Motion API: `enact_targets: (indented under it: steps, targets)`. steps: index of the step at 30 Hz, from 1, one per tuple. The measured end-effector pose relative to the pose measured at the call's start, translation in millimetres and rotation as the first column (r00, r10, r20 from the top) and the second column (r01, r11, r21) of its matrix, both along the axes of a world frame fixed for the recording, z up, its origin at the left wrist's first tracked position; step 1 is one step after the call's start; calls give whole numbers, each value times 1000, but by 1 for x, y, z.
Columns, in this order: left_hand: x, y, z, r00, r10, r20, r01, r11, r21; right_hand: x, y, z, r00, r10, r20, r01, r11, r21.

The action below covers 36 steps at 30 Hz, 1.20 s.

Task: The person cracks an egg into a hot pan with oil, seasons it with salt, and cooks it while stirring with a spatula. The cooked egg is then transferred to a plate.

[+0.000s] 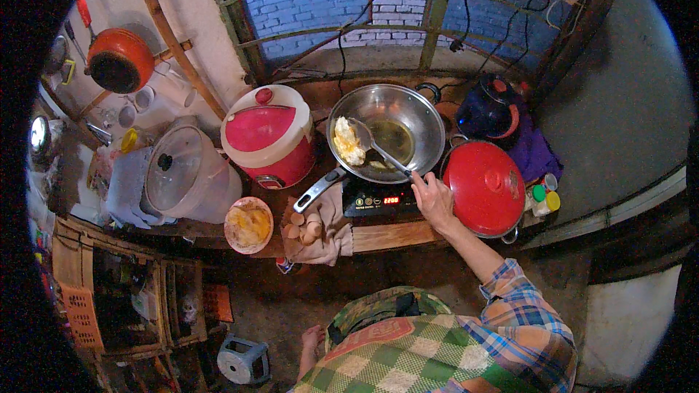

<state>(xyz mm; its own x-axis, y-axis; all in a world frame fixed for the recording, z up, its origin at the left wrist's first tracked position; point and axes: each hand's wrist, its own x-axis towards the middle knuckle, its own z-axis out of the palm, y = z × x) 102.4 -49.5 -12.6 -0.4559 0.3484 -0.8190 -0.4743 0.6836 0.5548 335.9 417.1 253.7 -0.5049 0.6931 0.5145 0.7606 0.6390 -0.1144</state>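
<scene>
My right hand is closed round the handle of a metal cooking spoon. The spoon's head rests inside a steel wok, against a clump of cooked egg on the wok's left side. Oil pools at the bottom. The wok stands on a black induction cooker with a lit display, its long handle pointing toward the near left. Low in the picture, my left hand hangs beside my apron, away from the counter; its fingers are too dim and small to read.
Left of the wok are a red-and-white rice cooker, a clear lidded bucket, a bowl with egg remains and eggshells on a cloth. On the right are a red-lidded pot, a dark kettle and small jars.
</scene>
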Motion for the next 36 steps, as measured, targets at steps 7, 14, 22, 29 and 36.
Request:
enact_targets:
  steps: [7,14,22,29,36]
  targets:
    - [-5,-2,1,988,-149,-34,147,987,-66,-2,-7,-2,1000,6,24,-7,999,44]
    - [-44,40,20,981,118,152,-150,963,222,5,-4,1,995,-90,-43,78,970,-229]
    - [-152,117,77,840,498,214,-512,599,616,14,19,-2,984,-154,-87,98,884,-457]
    - [-219,150,96,790,516,332,-605,564,562,19,27,-5,972,-128,-199,-11,815,-580]
    - [-215,183,105,837,463,292,-540,614,576,28,33,3,949,-258,-183,-29,506,-862]
